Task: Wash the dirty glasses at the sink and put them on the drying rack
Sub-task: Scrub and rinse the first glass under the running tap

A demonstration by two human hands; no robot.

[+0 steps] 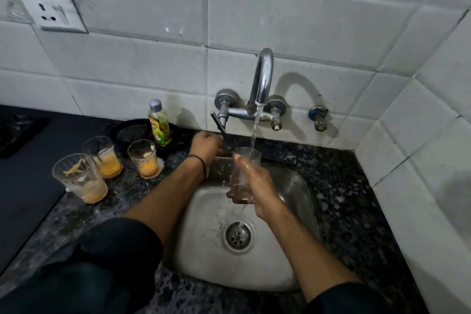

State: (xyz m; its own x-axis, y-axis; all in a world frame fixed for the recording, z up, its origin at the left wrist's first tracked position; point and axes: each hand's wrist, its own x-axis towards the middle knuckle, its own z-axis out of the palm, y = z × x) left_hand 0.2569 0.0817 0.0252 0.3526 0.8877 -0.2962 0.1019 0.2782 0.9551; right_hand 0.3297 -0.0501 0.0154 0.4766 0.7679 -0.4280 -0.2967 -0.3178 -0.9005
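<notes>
Right hand (251, 181) is wrapped round the glass (239, 176), fingers and thumb curled about its lower half, mouth up, right under the tap (263, 76), and the water (254, 127) drops straight into it, above the sink (300, 186). Left hand (206, 145) is out at the tap's lever (218, 122), knuckles bunched beside its tip; it's blurred, so whether it grips the lever or only touches it, I cannot tell. This looks like a rinse, with more glasses to come. To do it well: centre the glass under the stream, tilt and turn it so water sweeps the whole inner wall, then tip it out low over the drain (238, 236) to cut splashing. And mind that wet grip, a slick glass can slip. Out on the counter (344, 186), away to the left and well apart from both hands, three dirty glasses (103, 158) stand upright with orange dregs, a soap bottle (159, 125) just behind them. No drying rack in view.
</notes>
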